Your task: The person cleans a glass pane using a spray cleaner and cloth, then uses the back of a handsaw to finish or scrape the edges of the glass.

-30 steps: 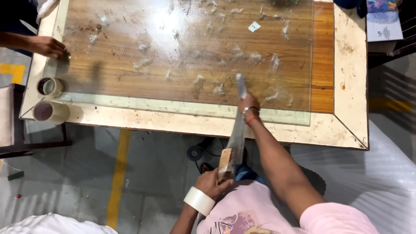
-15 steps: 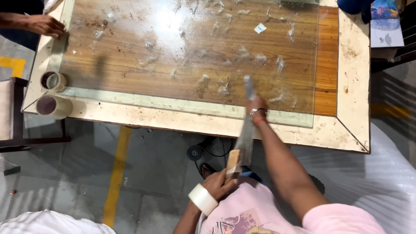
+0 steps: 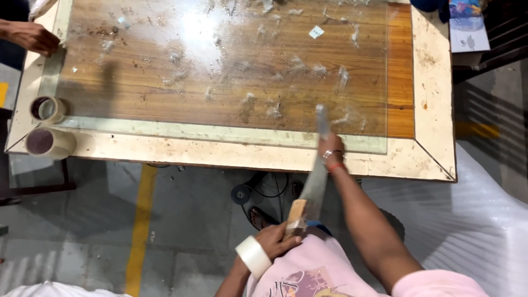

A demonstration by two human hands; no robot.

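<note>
R hand (image 3: 330,157) presses tape strip (image 3: 314,184) on glass (image 3: 220,71) edge; L hand (image 3: 278,239) grips its roll end – keep strip taut, rub flat w/o wrinkles.

Glossy glass sheet (image 3: 220,71) over grained wooden tabletop (image 3: 401,66); clear shiny tape strip (image 3: 316,176); matt, scuffed cream table frame (image 3: 434,110).

The counter (image 3: 434,110) is showing brown wood grain inside a cream border; the tape strip (image 3: 314,187) is looking clear, the floor stripe (image 3: 140,231) yellow.
</note>
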